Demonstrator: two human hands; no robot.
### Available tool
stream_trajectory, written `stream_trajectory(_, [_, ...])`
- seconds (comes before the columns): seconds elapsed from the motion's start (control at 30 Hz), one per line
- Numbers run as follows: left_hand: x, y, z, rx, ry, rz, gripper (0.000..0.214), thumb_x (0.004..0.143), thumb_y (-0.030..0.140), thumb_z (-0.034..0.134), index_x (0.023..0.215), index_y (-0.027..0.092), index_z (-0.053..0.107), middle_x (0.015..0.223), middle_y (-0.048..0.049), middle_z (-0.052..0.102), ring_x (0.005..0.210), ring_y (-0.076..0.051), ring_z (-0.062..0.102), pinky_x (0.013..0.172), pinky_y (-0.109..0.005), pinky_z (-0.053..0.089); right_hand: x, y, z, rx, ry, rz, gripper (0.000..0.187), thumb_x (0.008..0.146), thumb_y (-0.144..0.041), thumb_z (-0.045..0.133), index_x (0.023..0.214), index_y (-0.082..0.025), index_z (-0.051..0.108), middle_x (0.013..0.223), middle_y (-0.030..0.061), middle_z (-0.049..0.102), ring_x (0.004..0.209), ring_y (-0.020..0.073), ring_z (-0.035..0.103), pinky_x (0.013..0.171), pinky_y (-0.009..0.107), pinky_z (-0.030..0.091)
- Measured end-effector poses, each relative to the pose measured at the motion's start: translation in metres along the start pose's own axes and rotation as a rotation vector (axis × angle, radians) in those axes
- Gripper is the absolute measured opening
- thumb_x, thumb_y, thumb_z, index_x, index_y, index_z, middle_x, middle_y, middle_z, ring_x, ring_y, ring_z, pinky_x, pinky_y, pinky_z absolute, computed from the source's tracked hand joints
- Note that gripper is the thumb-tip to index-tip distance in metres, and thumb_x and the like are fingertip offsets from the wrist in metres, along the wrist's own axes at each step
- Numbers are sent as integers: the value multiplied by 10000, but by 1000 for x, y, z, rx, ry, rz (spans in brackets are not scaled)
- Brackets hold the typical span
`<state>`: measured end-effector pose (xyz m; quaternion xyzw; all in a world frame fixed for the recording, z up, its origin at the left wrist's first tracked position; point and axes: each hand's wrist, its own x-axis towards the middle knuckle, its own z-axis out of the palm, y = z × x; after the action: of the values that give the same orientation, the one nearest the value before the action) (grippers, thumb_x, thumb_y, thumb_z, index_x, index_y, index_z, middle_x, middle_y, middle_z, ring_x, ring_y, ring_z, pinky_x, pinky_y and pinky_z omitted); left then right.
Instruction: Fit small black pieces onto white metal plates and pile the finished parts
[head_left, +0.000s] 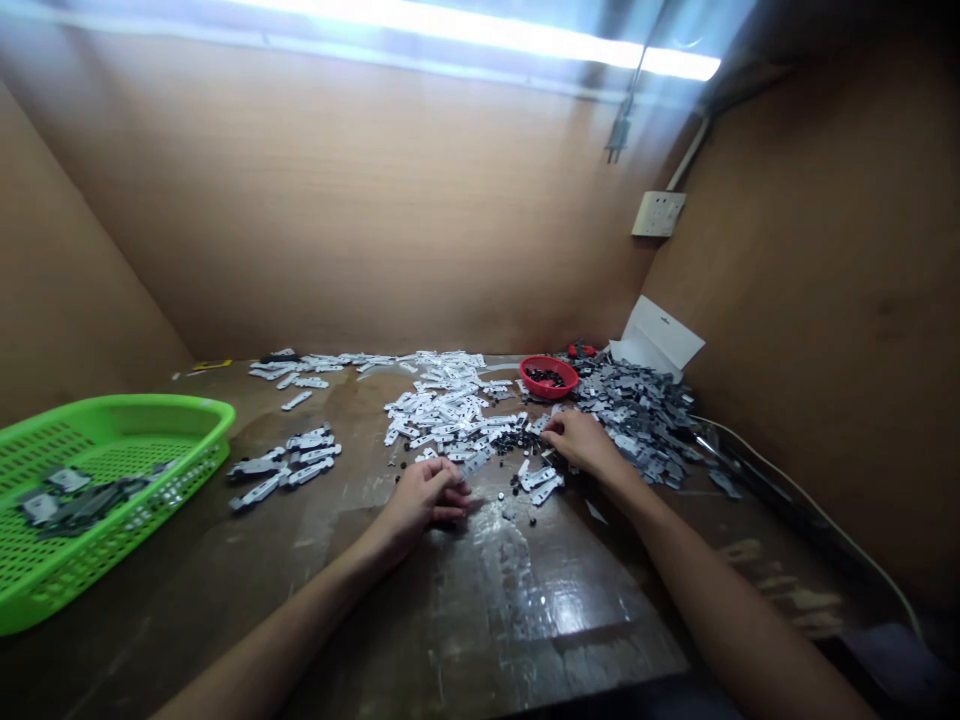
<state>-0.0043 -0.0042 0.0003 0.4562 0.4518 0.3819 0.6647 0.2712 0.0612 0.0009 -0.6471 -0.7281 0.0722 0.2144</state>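
My left hand [424,497] rests curled on the worn wooden table [480,600], its fingers closed, with nothing visible in them. Just ahead of it lies a spread of white stamped metal plates [442,405]. My right hand [577,443] lies palm down further right, its fingertips at a scatter of small black pieces [504,441]. Beyond that hand is a heap of grey metal plates [637,420]. A few white plates [541,487] lie just below its fingers. Whether the right fingers hold anything is hidden.
A green plastic basket [127,412] with dark plates inside stands at the left. A smaller group of plates [289,465] lies beside it. At the back are a red bowl [549,376] of black pieces and a white card [656,338]. Brown panels wall the table.
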Motion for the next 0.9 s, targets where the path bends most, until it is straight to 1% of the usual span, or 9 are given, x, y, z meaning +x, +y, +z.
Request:
stream_trajectory(0.13, [-1, 0, 0, 26, -26, -3, 227, 687, 327, 619, 739, 139, 503, 742, -59, 616, 617, -126, 611, 555, -237, 491, -2, -4, 9, -22, -23, -51, 131, 700, -314, 592, 733, -259, 707, 762, 25, 681, 723, 182, 603, 616, 246, 385])
stream_trajectory(0.23, [-1, -1, -1, 34, -40, -2, 238, 680, 338, 621, 737, 137, 506, 745, -63, 619, 619, -131, 616, 552, -235, 487, 1, -5, 11, 54, -20, -86, 142, 701, -300, 583, 742, -239, 705, 771, 24, 680, 727, 175, 602, 645, 247, 397])
stream_trajectory(0.3, [0, -1, -2, 38, -38, -7, 247, 674, 347, 624, 738, 139, 508, 743, -62, 622, 619, -134, 617, 553, -237, 486, 3, -4, 11, 130, -26, -65, 173, 717, -308, 561, 778, -227, 702, 763, 18, 681, 713, 168, 603, 638, 242, 406])
stream_trajectory(0.37, [0, -1, -2, 40, -33, -14, 250, 674, 354, 622, 741, 143, 505, 745, -63, 623, 626, -137, 619, 554, -238, 485, 5, -2, 10, 158, -22, -23, 190, 727, -318, 546, 782, -220, 699, 745, 20, 678, 696, 172, 601, 622, 247, 406])
stream_trajectory(0.43, [0, -1, -3, 44, -33, -16, 247, 684, 358, 613, 742, 143, 503, 753, -67, 624, 635, -137, 619, 555, -234, 483, 4, -2, 9, 108, 27, -2, 174, 716, -312, 557, 772, -222, 695, 761, 27, 674, 705, 180, 595, 624, 256, 398])
stream_trajectory(0.53, [0, -1, -2, 46, -36, -12, 249, 685, 361, 612, 746, 144, 506, 763, -70, 626, 635, -132, 614, 554, -229, 479, 1, -4, 10, 18, 106, -31, 157, 707, -304, 573, 792, -235, 688, 817, 31, 663, 740, 177, 585, 642, 256, 389])
stream_trajectory(0.7, [-1, 0, -1, 47, -29, -9, 263, 664, 363, 631, 741, 144, 506, 756, -69, 625, 631, -132, 611, 558, -230, 479, -3, -12, 17, -26, 38, -78, 144, 713, -325, 579, 734, -233, 688, 770, 34, 653, 720, 170, 582, 619, 245, 384])
stream_trajectory(0.8, [-1, 0, -2, 55, -35, -10, 255, 670, 356, 626, 744, 142, 508, 757, -68, 625, 631, -128, 609, 556, -223, 476, -3, -14, 19, -37, 48, -92, 126, 706, -286, 577, 752, -238, 684, 808, 31, 656, 754, 171, 583, 639, 245, 389])
stream_trajectory(0.9, [-1, 0, -2, 49, -44, -12, 247, 676, 350, 621, 743, 143, 505, 755, -65, 624, 632, -125, 607, 554, -220, 475, -3, -14, 17, -10, 55, -94, 128, 709, -256, 564, 768, -238, 675, 794, 26, 663, 757, 175, 590, 650, 252, 396])
